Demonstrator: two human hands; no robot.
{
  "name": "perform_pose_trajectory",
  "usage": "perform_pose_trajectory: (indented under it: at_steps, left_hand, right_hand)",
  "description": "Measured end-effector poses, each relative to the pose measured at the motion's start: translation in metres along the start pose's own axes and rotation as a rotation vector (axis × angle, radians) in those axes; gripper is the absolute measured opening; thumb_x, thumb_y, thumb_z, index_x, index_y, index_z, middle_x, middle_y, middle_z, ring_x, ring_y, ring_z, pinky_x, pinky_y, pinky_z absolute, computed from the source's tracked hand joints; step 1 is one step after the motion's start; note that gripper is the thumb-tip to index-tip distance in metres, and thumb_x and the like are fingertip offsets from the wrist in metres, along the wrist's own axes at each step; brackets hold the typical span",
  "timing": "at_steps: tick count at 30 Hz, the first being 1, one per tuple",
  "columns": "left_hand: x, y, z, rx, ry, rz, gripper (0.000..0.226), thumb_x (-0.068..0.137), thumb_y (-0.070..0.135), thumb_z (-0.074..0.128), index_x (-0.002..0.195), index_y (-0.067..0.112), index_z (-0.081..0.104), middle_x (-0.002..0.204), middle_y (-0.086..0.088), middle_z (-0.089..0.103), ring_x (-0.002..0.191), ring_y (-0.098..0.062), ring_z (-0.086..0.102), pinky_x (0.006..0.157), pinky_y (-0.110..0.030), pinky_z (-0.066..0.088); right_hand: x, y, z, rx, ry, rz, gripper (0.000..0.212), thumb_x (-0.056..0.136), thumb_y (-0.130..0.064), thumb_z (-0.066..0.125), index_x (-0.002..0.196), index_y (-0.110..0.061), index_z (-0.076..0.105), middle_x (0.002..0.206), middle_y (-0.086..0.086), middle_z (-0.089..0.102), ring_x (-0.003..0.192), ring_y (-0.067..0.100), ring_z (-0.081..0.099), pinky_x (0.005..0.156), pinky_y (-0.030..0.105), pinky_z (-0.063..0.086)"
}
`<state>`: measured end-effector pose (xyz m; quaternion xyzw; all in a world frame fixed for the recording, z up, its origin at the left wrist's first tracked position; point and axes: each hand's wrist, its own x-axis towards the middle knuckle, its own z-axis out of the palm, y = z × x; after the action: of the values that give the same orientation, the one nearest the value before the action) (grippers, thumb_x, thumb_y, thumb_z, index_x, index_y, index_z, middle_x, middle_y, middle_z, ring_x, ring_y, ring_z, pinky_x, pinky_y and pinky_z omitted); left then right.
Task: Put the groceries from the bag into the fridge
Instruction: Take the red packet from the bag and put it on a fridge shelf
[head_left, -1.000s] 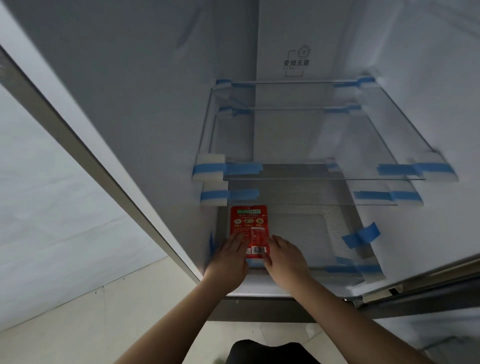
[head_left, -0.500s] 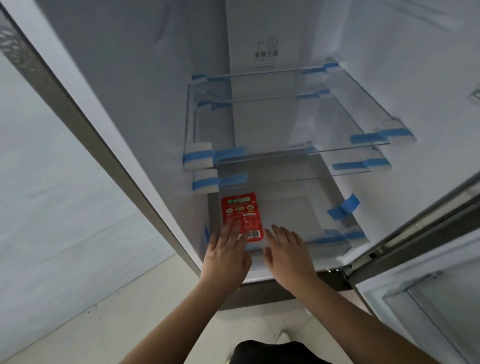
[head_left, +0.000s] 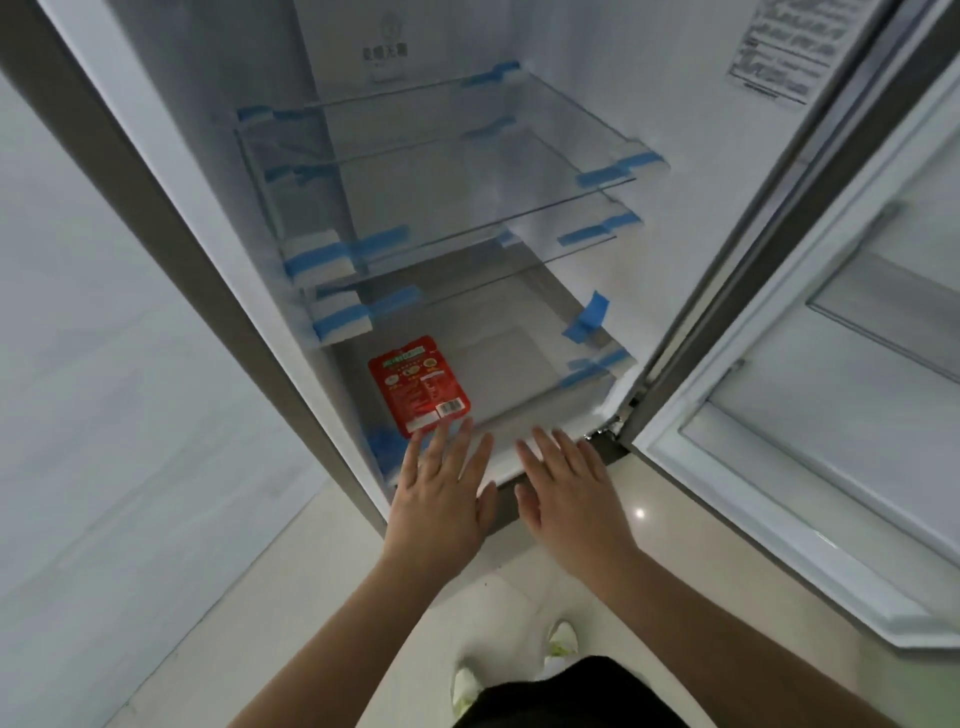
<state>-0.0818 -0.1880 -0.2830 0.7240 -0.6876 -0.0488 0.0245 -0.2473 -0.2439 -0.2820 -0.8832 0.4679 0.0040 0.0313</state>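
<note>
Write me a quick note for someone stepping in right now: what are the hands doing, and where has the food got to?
Left hand: open, flat, empty, fingertips just short of the red packet.
Right hand: open, empty, over the fridge's front edge.
Red packet: lying flat on the fridge floor, near the left wall, under the glass shelves, which hold nothing.
Done: one packet in.
Left: the bag is out of view, so the remaining groceries cannot be judged.

Glossy red packet (head_left: 418, 383), clear glass shelves (head_left: 467, 171)

Red packet (head_left: 418, 384): barcode; print, fridge wall labels too blurred.
</note>
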Motion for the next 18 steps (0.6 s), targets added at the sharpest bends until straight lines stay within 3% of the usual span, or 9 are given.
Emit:
perform_pose_trajectory:
  at_steps: [7, 9, 13, 15, 18]
  left_hand:
    - [-0.011, 0.035, -0.011, -0.033, -0.054, 0.160, 0.062, 0.102, 0.057, 0.015, 0.156, 0.029, 0.003, 0.166, -0.003, -0.001, 0.146, -0.022, -0.017, 0.115, -0.045, -0.015]
    - [-0.013, 0.048, -0.008, -0.028, -0.050, 0.209, 0.061, 0.102, 0.054, 0.018, 0.156, 0.028, 0.009, 0.165, -0.004, 0.006, 0.145, -0.021, -0.012, 0.118, -0.047, -0.007]
    - [-0.021, 0.083, -0.008, 0.010, 0.002, 0.356, 0.058, 0.099, 0.048, 0.025, 0.150, 0.022, 0.036, 0.155, -0.007, 0.040, 0.146, -0.028, 0.024, 0.118, -0.051, 0.016]
    - [-0.029, 0.105, -0.012, -0.001, 0.027, 0.432, 0.058, 0.098, 0.047, 0.025, 0.149, 0.021, 0.039, 0.153, -0.007, 0.043, 0.145, -0.029, 0.032, 0.120, -0.049, 0.013]
    - [-0.048, 0.142, -0.017, 0.005, 0.035, 0.532, 0.059, 0.099, 0.047, 0.024, 0.152, 0.023, 0.032, 0.158, -0.004, 0.034, 0.148, -0.027, 0.025, 0.120, -0.046, 0.007]
  right_hand:
    - [-0.054, 0.014, -0.004, 0.003, 0.050, 0.190, 0.056, 0.096, -0.043, 0.028, 0.142, -0.015, 0.045, 0.146, 0.012, 0.047, 0.135, 0.029, 0.044, 0.108, 0.051, 0.038]
    - [-0.074, 0.020, -0.008, 0.016, 0.057, 0.262, 0.056, 0.096, -0.043, 0.029, 0.142, -0.015, 0.046, 0.146, 0.011, 0.047, 0.135, 0.028, 0.043, 0.109, 0.050, 0.037]
    - [-0.122, 0.037, -0.007, 0.034, 0.114, 0.392, 0.054, 0.095, -0.040, 0.034, 0.141, -0.015, 0.046, 0.147, 0.010, 0.046, 0.135, 0.029, 0.043, 0.111, 0.049, 0.034]
    - [-0.150, 0.045, -0.006, 0.037, 0.140, 0.453, 0.053, 0.095, -0.039, 0.037, 0.140, -0.014, 0.048, 0.146, 0.010, 0.047, 0.135, 0.029, 0.043, 0.111, 0.049, 0.033]
    - [-0.197, 0.052, -0.005, 0.039, 0.158, 0.517, 0.051, 0.095, -0.039, 0.038, 0.139, -0.015, 0.049, 0.147, 0.010, 0.047, 0.135, 0.029, 0.043, 0.112, 0.049, 0.032]
